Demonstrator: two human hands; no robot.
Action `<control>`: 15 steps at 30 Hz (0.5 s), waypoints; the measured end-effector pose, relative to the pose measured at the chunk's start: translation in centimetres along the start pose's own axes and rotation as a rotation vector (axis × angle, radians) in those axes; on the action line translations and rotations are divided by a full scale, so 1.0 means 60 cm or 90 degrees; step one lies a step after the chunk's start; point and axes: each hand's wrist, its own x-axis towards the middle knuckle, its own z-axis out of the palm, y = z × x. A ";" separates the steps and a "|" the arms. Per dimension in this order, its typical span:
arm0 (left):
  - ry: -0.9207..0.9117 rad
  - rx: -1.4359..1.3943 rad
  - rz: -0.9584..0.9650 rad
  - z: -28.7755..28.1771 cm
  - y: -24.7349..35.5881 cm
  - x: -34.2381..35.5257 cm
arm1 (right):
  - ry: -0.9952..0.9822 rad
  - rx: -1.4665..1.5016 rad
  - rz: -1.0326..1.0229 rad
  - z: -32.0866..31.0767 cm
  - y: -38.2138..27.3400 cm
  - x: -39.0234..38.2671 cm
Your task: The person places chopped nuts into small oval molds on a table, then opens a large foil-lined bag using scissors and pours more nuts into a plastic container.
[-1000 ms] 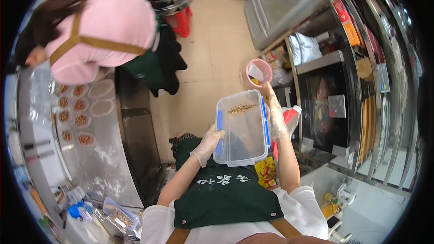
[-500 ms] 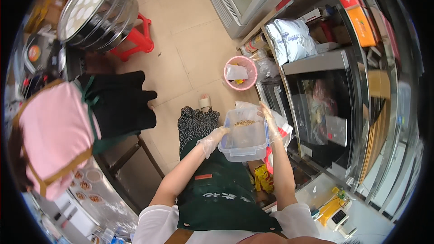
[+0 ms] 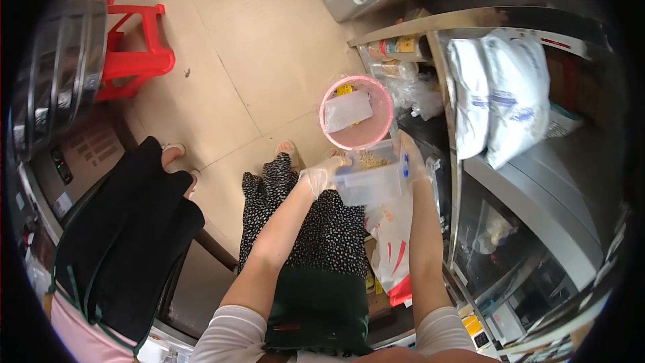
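Observation:
Between my hands is a clear plastic container (image 3: 373,187) with blue clips, tilted away from me toward the pink bin. Small tan crumbs or grains (image 3: 371,160) lie gathered at its far end. My left hand (image 3: 322,173), in a clear disposable glove, grips the left rim. On the right side my gloved right hand (image 3: 413,156) holds the other rim near a blue clip. Just beyond the container stands the round pink bin (image 3: 384,102), with a white sheet-like piece (image 3: 348,110) and some yellow wrapping inside.
To the right, a shelf holds white plastic packages (image 3: 517,97) above a glass-fronted appliance (image 3: 494,228). A white and red bag (image 3: 393,242) stands below my right forearm. At left are a person in a black apron (image 3: 127,228), a red stool (image 3: 138,60) and steel steamers (image 3: 60,67).
I have leaned forward and lowered the container closer to the pink bin. It is now tipped more steeply, with the grains heaped at its far end. Both hands keep their hold.

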 end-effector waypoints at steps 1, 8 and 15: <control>-0.002 -0.003 -0.014 -0.012 0.008 0.037 | 0.008 0.033 0.038 -0.006 0.001 0.038; -0.053 -0.189 -0.117 -0.079 0.059 0.134 | 0.028 0.082 -0.004 0.054 -0.026 0.151; 0.060 -0.119 -0.153 -0.067 0.037 0.127 | -0.028 0.000 0.090 0.016 0.039 0.207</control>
